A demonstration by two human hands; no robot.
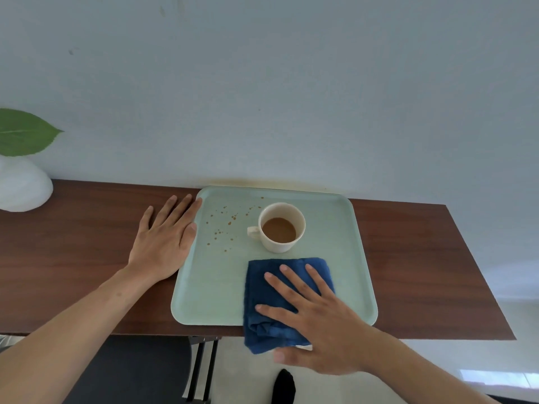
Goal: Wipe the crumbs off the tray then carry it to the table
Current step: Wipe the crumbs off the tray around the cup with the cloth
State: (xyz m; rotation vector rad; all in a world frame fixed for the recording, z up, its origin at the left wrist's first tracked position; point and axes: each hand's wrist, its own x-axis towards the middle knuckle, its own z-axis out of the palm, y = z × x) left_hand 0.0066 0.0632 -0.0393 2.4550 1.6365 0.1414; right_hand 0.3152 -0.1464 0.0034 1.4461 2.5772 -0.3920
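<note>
A pale green tray [215, 293] lies on a dark wooden shelf against the wall. Brown crumbs [226, 223] are scattered over its far left part. A cream cup [281, 227] with brown drink stands near the tray's far middle. A folded blue cloth [262, 290] rests on the tray's near right part and hangs over the near edge. My right hand [315, 319] lies flat on the cloth with fingers spread, thumb below the cloth's overhanging end. My left hand [164, 237] lies flat on the shelf, fingers apart, touching the tray's left rim.
The wooden shelf [73, 258] runs left and right of the tray. A white vase [20, 185] with a green leaf [23, 132] stands at the far left. Dark metal legs [204, 371] and floor show below the front edge. The wall is directly behind the tray.
</note>
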